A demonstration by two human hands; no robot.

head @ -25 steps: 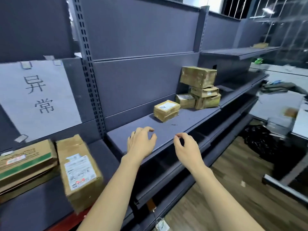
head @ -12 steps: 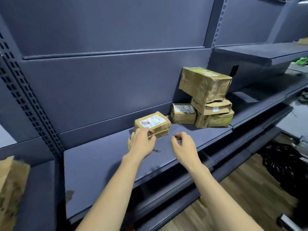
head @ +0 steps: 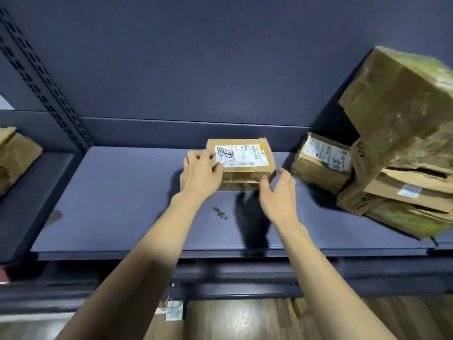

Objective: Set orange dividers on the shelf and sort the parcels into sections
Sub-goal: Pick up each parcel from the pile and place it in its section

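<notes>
Seen from head height, looking down at a dark blue metal shelf (head: 122, 204) with a matching back panel.

Near the middle of the shelf, toward its back edge: a small flat cardboard parcel (head: 241, 165), white printed label facing up, lying on the shelf surface.

Left hand (head: 199, 174) on the parcel's left end, fingers curled over the left edge and thumb lying on the top face beside the label; grip closed around that end.

Right hand (head: 278, 192) at the parcel's front right corner, fingers spread and only lightly bent, fingertips touching or just meeting the front face and corner; grip loose, not yet wrapped round the box. Cannot tell whether the parcel is lifted off the shelf or resting on it.

Toward the right end of the shelf, against the back panel: a second small parcel (head: 321, 163) with a white label, tilted, just beside the held one but apart from it. Further right, a stack of boxes (head: 402, 192), flattened and worn, topped by a large taped carton (head: 402, 104) leaning at an angle.

At the far left, past a perforated upright post (head: 44, 89), on the neighbouring shelf section: part of another cardboard box (head: 17, 155).

Below the shelf's front edge: lower shelf levels and a strip of wooden floor (head: 245, 320).
</notes>
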